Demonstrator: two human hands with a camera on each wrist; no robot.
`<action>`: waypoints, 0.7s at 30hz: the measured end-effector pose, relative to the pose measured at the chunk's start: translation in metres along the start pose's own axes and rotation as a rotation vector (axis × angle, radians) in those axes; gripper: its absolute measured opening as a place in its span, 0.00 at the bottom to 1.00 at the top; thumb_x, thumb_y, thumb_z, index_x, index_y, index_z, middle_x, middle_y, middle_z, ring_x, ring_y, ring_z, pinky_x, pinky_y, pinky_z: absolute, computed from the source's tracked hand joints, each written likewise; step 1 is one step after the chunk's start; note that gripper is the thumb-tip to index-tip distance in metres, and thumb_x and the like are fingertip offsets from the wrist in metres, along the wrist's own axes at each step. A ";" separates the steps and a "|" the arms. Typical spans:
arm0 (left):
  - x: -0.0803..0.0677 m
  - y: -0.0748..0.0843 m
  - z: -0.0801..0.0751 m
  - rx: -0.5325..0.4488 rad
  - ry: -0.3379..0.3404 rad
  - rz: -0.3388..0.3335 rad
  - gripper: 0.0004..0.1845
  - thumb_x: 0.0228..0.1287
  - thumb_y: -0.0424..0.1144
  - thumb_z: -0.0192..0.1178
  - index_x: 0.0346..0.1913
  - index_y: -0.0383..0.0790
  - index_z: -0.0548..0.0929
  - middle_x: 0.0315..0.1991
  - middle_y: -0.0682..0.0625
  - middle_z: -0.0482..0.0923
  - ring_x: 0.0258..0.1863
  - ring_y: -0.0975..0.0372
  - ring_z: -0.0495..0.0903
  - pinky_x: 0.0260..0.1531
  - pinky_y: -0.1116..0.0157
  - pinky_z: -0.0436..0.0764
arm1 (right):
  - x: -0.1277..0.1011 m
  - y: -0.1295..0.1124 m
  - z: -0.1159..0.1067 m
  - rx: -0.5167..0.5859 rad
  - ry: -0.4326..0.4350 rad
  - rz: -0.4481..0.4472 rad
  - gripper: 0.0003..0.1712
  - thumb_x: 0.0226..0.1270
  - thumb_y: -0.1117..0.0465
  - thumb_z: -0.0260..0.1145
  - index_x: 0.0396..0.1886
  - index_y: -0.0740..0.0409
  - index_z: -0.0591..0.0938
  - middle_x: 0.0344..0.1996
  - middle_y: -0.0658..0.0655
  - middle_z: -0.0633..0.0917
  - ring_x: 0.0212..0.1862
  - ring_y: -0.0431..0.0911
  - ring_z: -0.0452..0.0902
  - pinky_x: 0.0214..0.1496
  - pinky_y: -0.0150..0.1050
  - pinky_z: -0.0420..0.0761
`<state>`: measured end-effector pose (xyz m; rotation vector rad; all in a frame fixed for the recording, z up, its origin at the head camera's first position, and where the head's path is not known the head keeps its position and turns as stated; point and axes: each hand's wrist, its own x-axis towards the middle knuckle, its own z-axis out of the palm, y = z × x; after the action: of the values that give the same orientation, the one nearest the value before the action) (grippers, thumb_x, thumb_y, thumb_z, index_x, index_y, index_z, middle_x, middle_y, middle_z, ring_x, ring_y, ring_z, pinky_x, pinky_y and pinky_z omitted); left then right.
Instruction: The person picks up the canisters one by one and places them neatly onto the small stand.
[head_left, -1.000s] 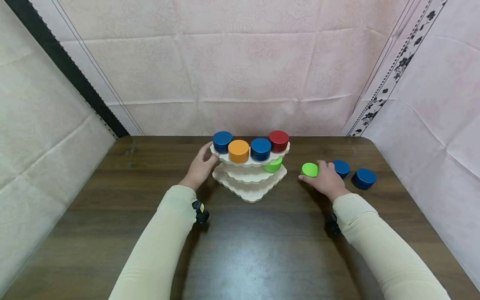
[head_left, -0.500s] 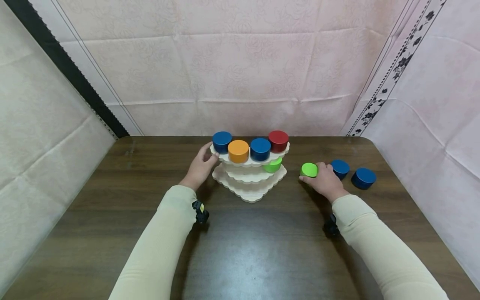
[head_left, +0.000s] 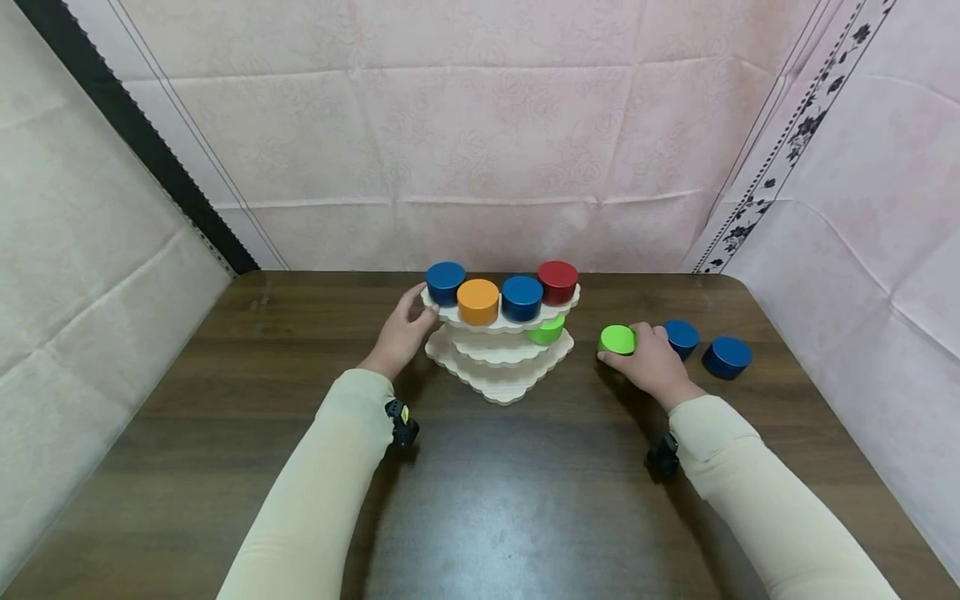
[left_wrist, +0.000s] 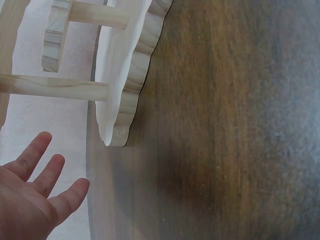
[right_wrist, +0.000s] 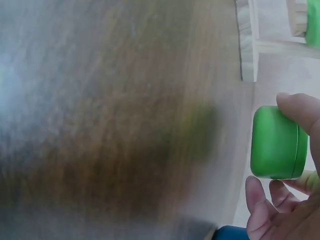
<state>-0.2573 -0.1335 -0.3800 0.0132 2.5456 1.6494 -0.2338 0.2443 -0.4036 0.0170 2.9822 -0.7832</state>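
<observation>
A three-tier white wooden stand (head_left: 502, 389) with scalloped edges stands at the back of the table. Its top tier bears two blue tins, an orange tin (head_left: 477, 302) and a red tin (head_left: 557, 283); a green tin (head_left: 547, 332) sits on the middle tier. At the top tier's left corner, my left hand (head_left: 401, 335) grips the edge between thumb and forefinger, the other fingers (left_wrist: 49, 175) spread loosely below. To the right of the stand, my right hand (head_left: 651, 365) pinches another round green tin (right_wrist: 275, 142), its lid seam visible, held above the table.
Two blue tins, a nearer one (head_left: 727, 357) and one (head_left: 681, 338) just beyond my right fingers, stand on the brown wooden table (head_left: 480, 500). Pale cloth walls (head_left: 480, 150) enclose the table at the back and both sides.
</observation>
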 end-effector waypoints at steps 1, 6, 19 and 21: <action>0.000 0.000 0.000 0.001 0.000 -0.001 0.35 0.71 0.58 0.48 0.76 0.57 0.51 0.69 0.41 0.62 0.67 0.49 0.63 0.64 0.46 0.65 | -0.001 0.000 0.000 0.007 0.004 -0.006 0.46 0.62 0.41 0.65 0.63 0.73 0.63 0.49 0.71 0.68 0.48 0.60 0.65 0.44 0.52 0.75; 0.000 0.000 0.000 0.005 -0.001 0.000 0.35 0.71 0.58 0.48 0.76 0.58 0.51 0.69 0.41 0.62 0.67 0.49 0.63 0.64 0.46 0.65 | -0.006 -0.002 -0.003 0.034 0.016 -0.019 0.45 0.61 0.41 0.66 0.63 0.72 0.64 0.50 0.70 0.67 0.49 0.60 0.64 0.45 0.52 0.76; 0.000 0.001 0.000 0.003 0.002 0.002 0.35 0.71 0.58 0.48 0.76 0.58 0.51 0.68 0.41 0.62 0.66 0.49 0.63 0.64 0.46 0.66 | -0.025 -0.019 -0.004 0.076 0.030 -0.030 0.44 0.60 0.43 0.68 0.65 0.69 0.64 0.53 0.69 0.66 0.51 0.60 0.65 0.49 0.56 0.76; 0.000 0.001 0.000 -0.002 0.001 0.002 0.35 0.71 0.58 0.48 0.76 0.58 0.51 0.68 0.41 0.63 0.66 0.49 0.64 0.64 0.46 0.66 | -0.028 -0.023 -0.003 0.080 0.033 -0.036 0.44 0.60 0.44 0.68 0.65 0.68 0.64 0.53 0.69 0.66 0.51 0.60 0.65 0.49 0.56 0.76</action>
<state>-0.2569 -0.1326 -0.3789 0.0143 2.5451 1.6529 -0.2065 0.2264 -0.3880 -0.0197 2.9882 -0.9144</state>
